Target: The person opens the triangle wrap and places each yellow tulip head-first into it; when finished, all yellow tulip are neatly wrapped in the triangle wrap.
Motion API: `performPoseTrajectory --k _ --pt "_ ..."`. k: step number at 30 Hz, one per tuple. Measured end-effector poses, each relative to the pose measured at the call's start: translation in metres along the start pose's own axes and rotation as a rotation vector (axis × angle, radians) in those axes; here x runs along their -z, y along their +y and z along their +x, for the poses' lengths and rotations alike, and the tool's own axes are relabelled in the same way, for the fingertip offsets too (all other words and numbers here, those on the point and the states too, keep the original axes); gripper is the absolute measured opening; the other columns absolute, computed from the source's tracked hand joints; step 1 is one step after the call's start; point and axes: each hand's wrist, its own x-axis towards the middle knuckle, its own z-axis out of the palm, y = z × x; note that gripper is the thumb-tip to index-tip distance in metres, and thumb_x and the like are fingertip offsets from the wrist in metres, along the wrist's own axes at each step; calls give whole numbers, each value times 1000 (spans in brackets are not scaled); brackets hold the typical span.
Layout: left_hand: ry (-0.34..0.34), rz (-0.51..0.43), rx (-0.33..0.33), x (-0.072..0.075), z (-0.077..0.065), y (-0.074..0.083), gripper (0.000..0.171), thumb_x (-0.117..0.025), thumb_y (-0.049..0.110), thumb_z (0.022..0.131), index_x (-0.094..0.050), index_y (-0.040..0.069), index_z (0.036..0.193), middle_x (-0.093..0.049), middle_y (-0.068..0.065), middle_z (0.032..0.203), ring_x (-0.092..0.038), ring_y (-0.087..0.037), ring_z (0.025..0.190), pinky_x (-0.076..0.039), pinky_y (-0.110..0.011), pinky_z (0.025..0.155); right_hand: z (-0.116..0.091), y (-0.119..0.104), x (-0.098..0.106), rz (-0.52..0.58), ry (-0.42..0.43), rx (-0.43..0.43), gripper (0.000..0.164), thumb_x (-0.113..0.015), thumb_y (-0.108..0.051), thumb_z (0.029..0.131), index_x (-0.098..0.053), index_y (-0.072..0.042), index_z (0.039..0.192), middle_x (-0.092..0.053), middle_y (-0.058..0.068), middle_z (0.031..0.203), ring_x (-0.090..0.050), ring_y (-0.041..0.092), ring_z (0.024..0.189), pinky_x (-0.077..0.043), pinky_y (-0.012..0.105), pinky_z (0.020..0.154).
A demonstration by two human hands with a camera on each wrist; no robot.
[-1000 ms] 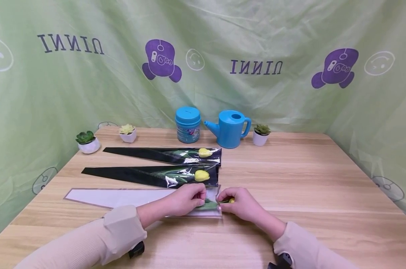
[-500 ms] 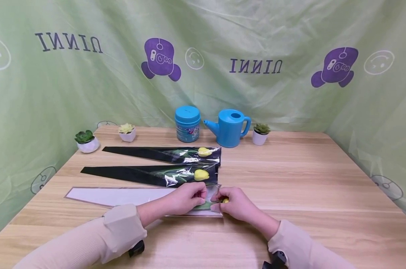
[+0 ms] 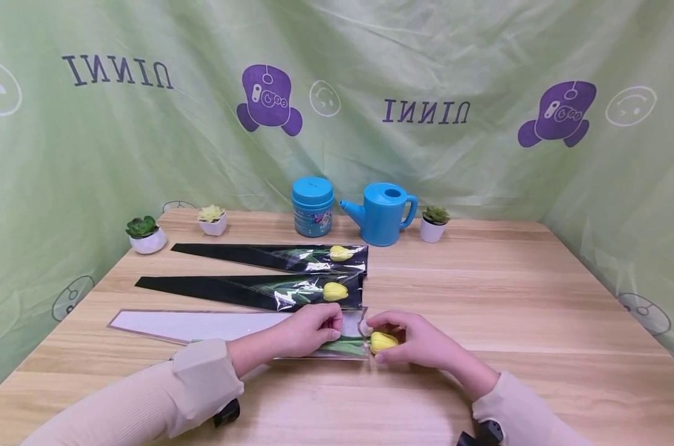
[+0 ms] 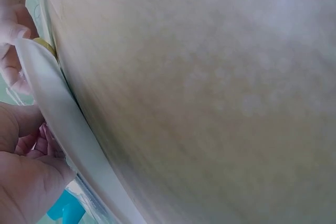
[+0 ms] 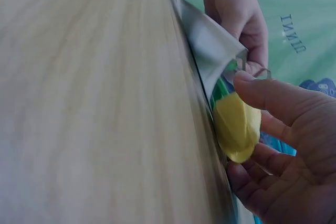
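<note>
A yellow tulip (image 3: 383, 342) lies with its green stem and leaves inside a white flower sleeve (image 3: 164, 325) with a clear front. Its bloom sticks out past the sleeve's right-hand mouth. My right hand (image 3: 417, 339) curves round the bloom, thumb on the near side and fingers on the far side. The right wrist view has the bloom (image 5: 237, 127) between thumb and fingers, the thumb tip by the sleeve's edge. With curled fingers, my left hand (image 3: 311, 328) pinches the sleeve's clear film near the mouth; its fingertips are partly hidden.
Behind lie two black sleeves, a nearer one (image 3: 203, 288) and a farther one (image 3: 231, 253), each holding a yellow tulip. A blue jar (image 3: 312, 207), a blue watering can (image 3: 380, 214) and small potted succulents (image 3: 146, 235) stand along the back of the wooden table (image 3: 482, 297).
My right fingers reached left into the sleeve's mouth, then drew back right to the bloom, which now shows more fully. The left hand has stayed in place.
</note>
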Motion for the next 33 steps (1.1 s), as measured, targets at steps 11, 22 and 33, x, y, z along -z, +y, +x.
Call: performPoseTrajectory --k 11,22,33 --pt "0 -5 10 1 0 1 16 -61 2 85 -50 11 78 -46 4 71 -45 -10 68 -39 -23 61 -7 4 5 -16 23 -47 30 -74 -21 76 -65 -11 104 -59 0 86 -51 17 78 -44 22 66" --pt "1 1 8 2 0 4 15 -61 3 85 -51 11 78 -47 4 71 -45 -11 69 -38 -23 62 -3 1 2 23 112 -47 29 -75 -21 77 -67 -8 102 -62 1 87 -54 15 76 -47 23 66" --pt "-12 -2 6 2 -1 5 15 -61 4 85 -51 12 79 -48 5 72 -46 -9 69 -40 -23 63 12 -4 -12 78 79 -12 24 -73 -15 78 -68 -6 99 -65 3 90 -56 13 80 -47 22 70"
